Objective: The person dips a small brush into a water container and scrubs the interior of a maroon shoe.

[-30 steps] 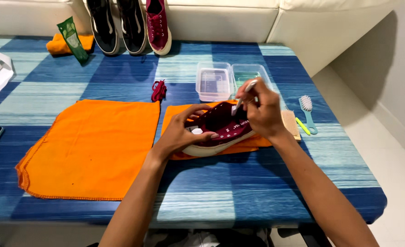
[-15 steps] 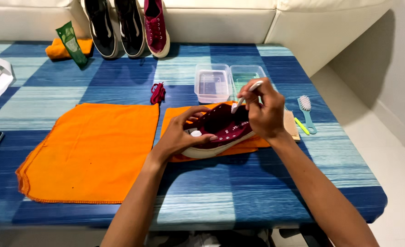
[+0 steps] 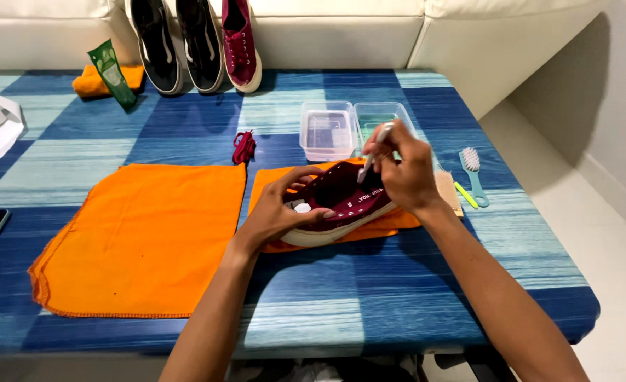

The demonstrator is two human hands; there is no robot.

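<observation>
Two clear tubs sit behind the sneaker.

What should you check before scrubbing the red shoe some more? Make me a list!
1. Left hand grips the maroon canvas shoe with the white sole: ok.
2. Right hand holds the thin white brush above the shoe: ok.
3. Small orange cloth lies under the shoe: ok.
4. Two clear plastic tubs stand just behind the hands: ok.
5. Water in the tubs: cannot tell.
6. Maroon lace bundle lies apart from the shoe, on the blue checked tablecloth: ok.
</observation>
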